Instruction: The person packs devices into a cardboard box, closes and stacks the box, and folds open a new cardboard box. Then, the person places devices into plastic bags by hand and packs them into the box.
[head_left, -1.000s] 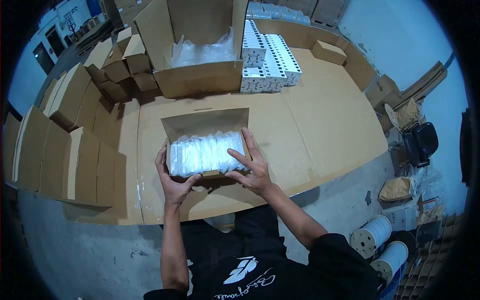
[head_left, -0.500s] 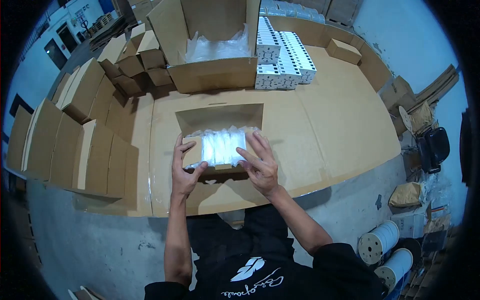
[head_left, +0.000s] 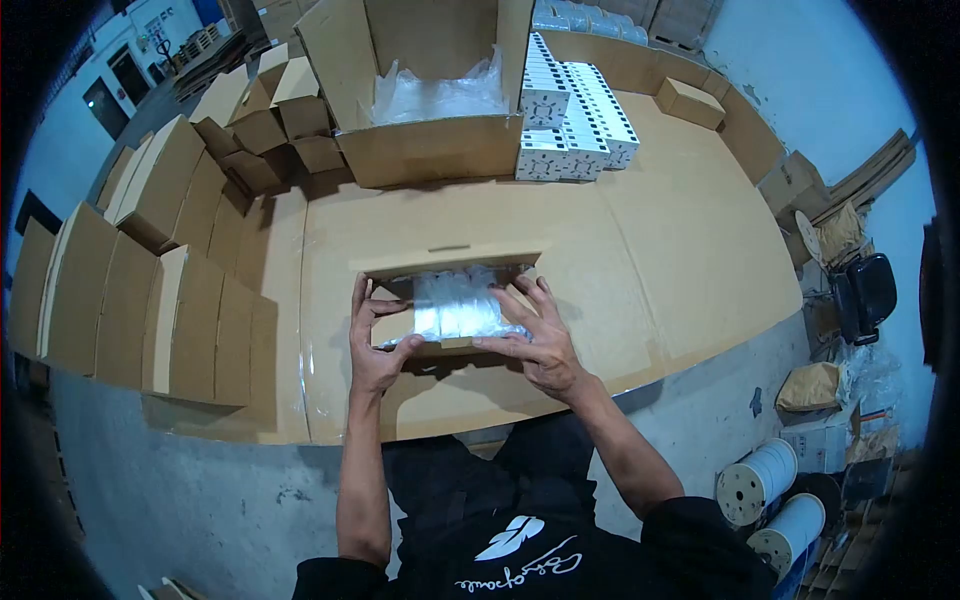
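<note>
A small open cardboard box (head_left: 455,346) is between my hands above the table's near side. Inside it lie several clear-plastic-wrapped packs (head_left: 450,303), side by side and shiny under the light. My left hand (head_left: 376,345) grips the box's left end, thumb on the front edge and fingers toward the back. At the right end, my right hand (head_left: 552,352) has its thumb along the front edge and its fingers curled over the packs' right side. The undersides of both hands' grips are hidden.
Behind stands a large open carton (head_left: 430,155) with plastic lining. Stacked white printed boxes (head_left: 575,120) sit beside it. Several brown cardboard boxes (head_left: 190,300) line the table's left side, and a small closed box (head_left: 690,103) lies at the back right.
The small box's raised back flap now appears much lower. My right hand has moved from over the packs to the box's right end and front edge. My left hand keeps its grip.
</note>
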